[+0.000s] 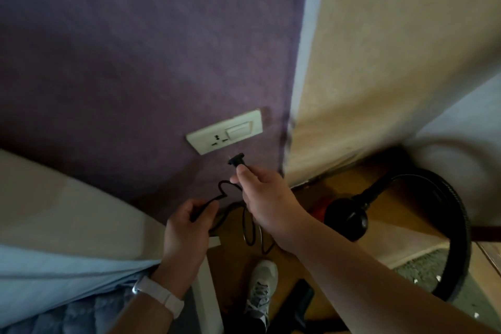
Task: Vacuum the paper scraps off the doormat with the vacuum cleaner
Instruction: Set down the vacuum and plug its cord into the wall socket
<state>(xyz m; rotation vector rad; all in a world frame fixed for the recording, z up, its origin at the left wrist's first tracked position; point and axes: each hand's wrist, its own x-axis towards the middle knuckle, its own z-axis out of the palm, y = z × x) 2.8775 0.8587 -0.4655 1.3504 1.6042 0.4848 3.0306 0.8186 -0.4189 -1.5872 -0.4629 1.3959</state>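
My right hand (264,192) pinches the black plug (236,159) of the vacuum cleaner, held just below a white wall socket (225,131) on the purple wall. My left hand (187,222) grips the black cord (223,190), which loops between the two hands and hangs down to the floor. The vacuum cleaner (345,218), black and red, sits on the wooden floor to the right, and its ribbed black hose (458,214) arcs over to the lower right. A grey-green doormat (431,271) with small white paper scraps (437,277) lies at the lower right.
A bed with a light blue sheet (62,276) and cream mattress fills the lower left. My grey sneaker (261,287) stands on the wooden floor beside a black nozzle (296,304). A cream wall meets the purple one at a corner on the right.
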